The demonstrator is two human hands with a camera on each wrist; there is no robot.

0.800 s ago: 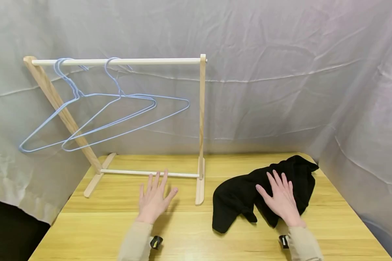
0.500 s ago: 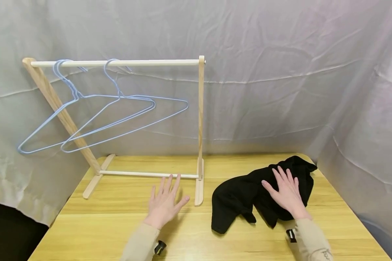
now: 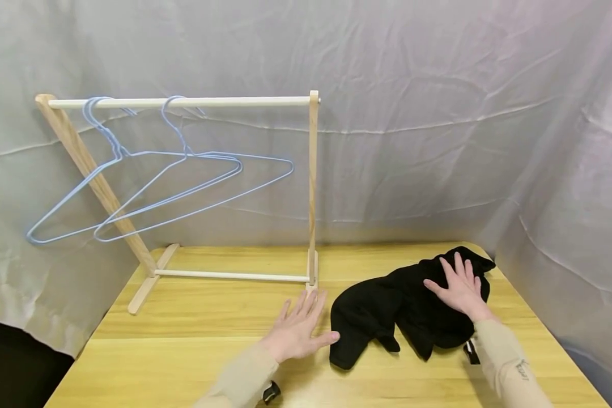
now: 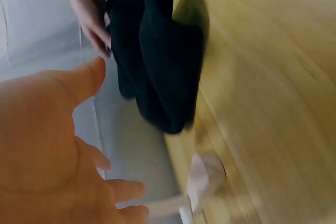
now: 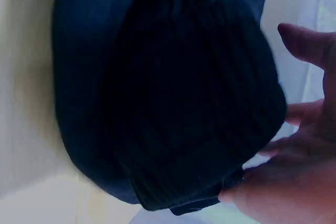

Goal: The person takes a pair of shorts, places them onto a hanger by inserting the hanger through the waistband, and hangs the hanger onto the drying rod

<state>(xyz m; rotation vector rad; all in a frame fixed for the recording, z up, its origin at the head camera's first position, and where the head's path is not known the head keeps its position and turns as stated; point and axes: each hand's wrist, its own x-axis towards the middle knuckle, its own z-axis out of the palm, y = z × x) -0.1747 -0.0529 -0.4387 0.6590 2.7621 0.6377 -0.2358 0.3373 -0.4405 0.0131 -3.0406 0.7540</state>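
Standing just beyond the left hand (image 3: 297, 332) with its wide-spread fingers, a wooden rack (image 3: 313, 187) bears blue hangers (image 3: 186, 151); the right hand (image 3: 461, 292), fingers also spread, is at the black cloth (image 3: 374, 309).

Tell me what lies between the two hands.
In the head view, most of the black cloth lies between the left hand and the right hand.
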